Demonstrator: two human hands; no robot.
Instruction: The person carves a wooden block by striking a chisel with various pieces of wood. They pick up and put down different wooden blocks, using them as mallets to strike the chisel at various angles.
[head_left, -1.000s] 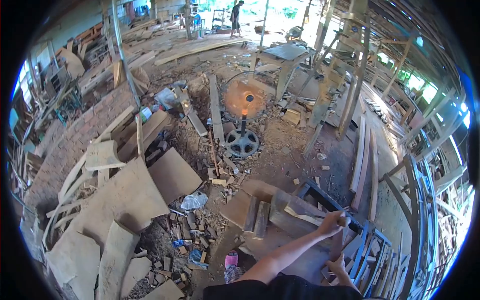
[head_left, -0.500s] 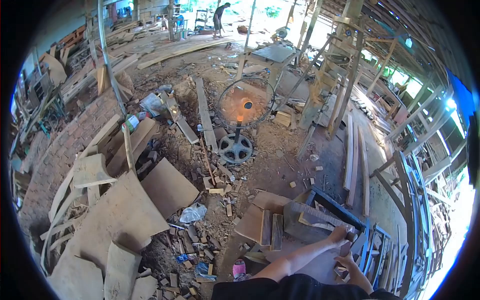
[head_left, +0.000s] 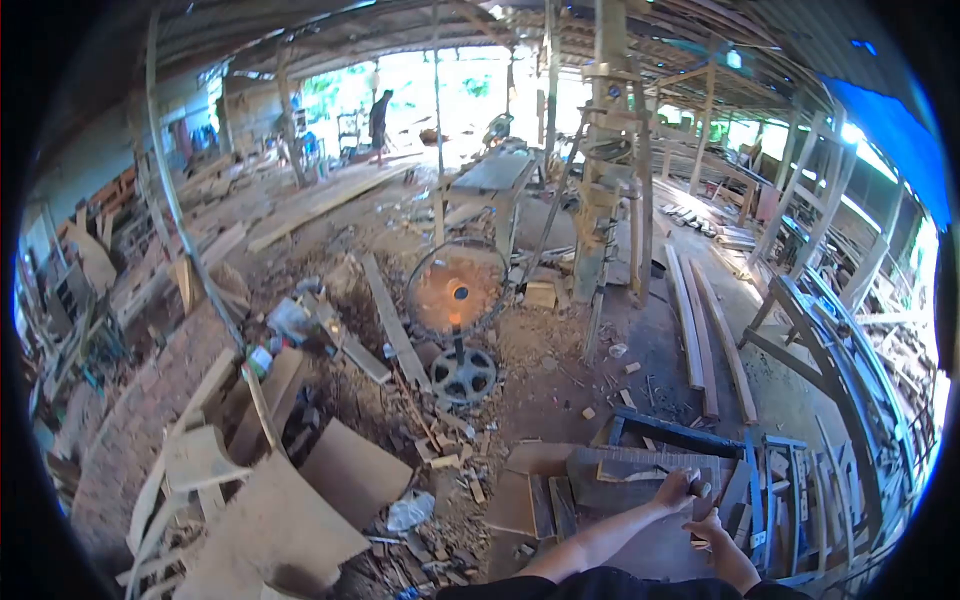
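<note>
My left hand (head_left: 677, 489) is closed at the upper right end of my outstretched arm, around something small I cannot make out. Just below and to its right, my right hand (head_left: 706, 526) has its fingers bent round a small brown wooden piece (head_left: 704, 504). The two hands are close together. Beneath and behind them lies a wide dark board (head_left: 620, 476) with a lighter curved strip of wood on it. Two short wood pieces (head_left: 551, 505) rest at its left.
A round wire fan guard (head_left: 458, 292) on a wheel-like base (head_left: 463, 375) stands ahead. Cardboard sheets (head_left: 265, 530) and wood scraps lie left. Long planks (head_left: 700, 330) and a dark wooden frame (head_left: 830, 360) are at right. A person (head_left: 380, 125) stands far back.
The view has tilted up, so the scene sits lower. Both hands remain close together near the board. The distant person now stands more upright.
</note>
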